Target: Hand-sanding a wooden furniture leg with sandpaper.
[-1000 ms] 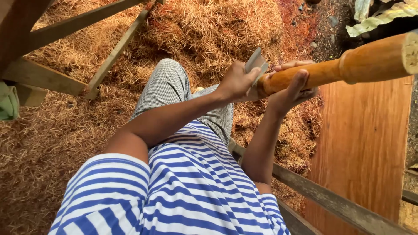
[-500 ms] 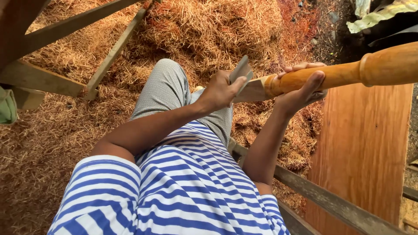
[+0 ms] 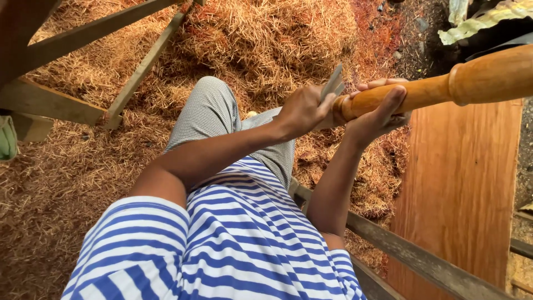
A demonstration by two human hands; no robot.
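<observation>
Right now my left hand (image 3: 300, 111) is closed around a thin grey metal blade (image 3: 332, 84), fingers wrapped tight, the flat edge sticking up past my knuckles and meeting the narrow end of the turned wooden post (image 3: 444, 83). My right hand (image 3: 377, 108) is wrapped under and around that narrow end, thumb lying over the top, fingertips showing on the far side, so the post is firmly gripped and not free to roll. The post runs out to the upper right, orange-brown, with a raised ring partway along, and hangs above the shavings (image 3: 261, 44) heaped on the ground. My knee in grey checked trousers (image 3: 214, 111) is just below the work.

To do it well, I judge: keep the blade at a shallow tilt against the wood, short strokes along the grain, even pressure. Right hand should stay behind the edge line, since the thumb sits close to the blade and a slip could nick it. Turn the post a little between strokes so the round stays even. Can't tell how sharp the edge is. Wooden rail (image 3: 422, 255) beside my right elbow, flat board (image 3: 461, 189) beyond it.
</observation>
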